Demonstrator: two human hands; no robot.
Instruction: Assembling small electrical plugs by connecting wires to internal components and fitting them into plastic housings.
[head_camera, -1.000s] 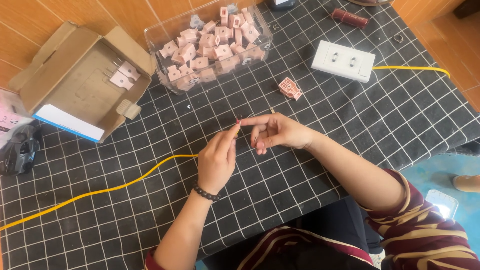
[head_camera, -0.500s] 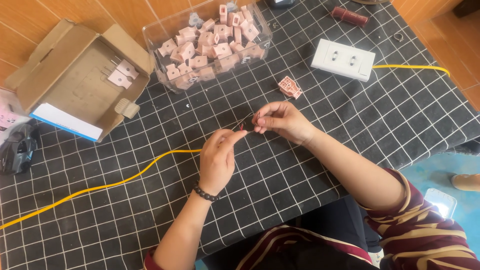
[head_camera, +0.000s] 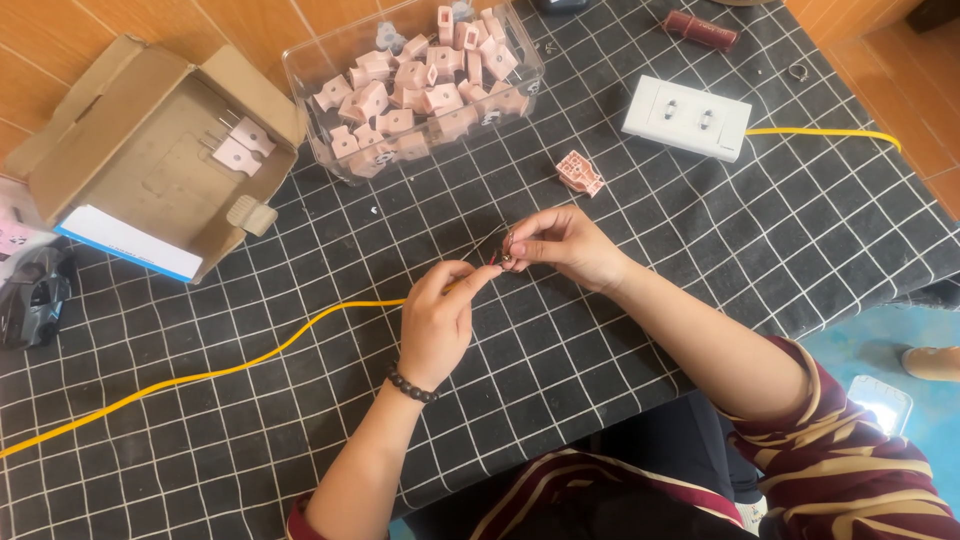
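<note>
Head view: left hand (head_camera: 438, 322) pinches the yellow wire (head_camera: 250, 361); right hand (head_camera: 560, 243) pinches its bare end, fingertips nearly touching.

Home-style assembly bench: grid-patterned cloth (head_camera: 700, 250), clear tub of pink plug parts (head_camera: 420, 90), cardboard box (head_camera: 150, 160), socket strip (head_camera: 686, 117).

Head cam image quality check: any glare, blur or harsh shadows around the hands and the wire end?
Head view: even daylight, soft shadows under both hands. Left hand and right hand are sharp, but the wire end pinched between them is too small to resolve. Mild glare on the clear plastic bin; bright blown patch on the white item at lower right. Yellow cable reads cleanly.
</note>
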